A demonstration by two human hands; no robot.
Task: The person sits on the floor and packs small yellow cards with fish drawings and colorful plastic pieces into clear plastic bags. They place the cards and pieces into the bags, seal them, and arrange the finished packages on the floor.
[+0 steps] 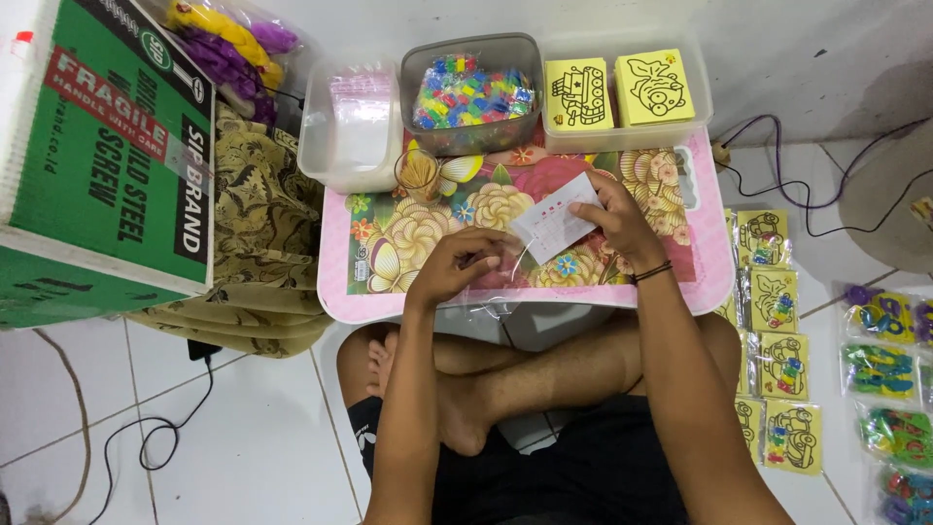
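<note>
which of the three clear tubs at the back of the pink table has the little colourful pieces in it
The middle tub, with grey-tinted walls. The left tub holds clear bags, and the right tub holds two yellow picture cards.

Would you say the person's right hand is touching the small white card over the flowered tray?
Touching: the head view shows the right hand with its fingers pinching the upper edge of the white card.

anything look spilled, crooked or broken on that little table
Nothing stands out. The left hand and right hand hold a small white card at a clear plastic bag on the floral lap table. The tub of coloured pieces and tub of yellow picture cards sit upright, nothing spilled.
</note>
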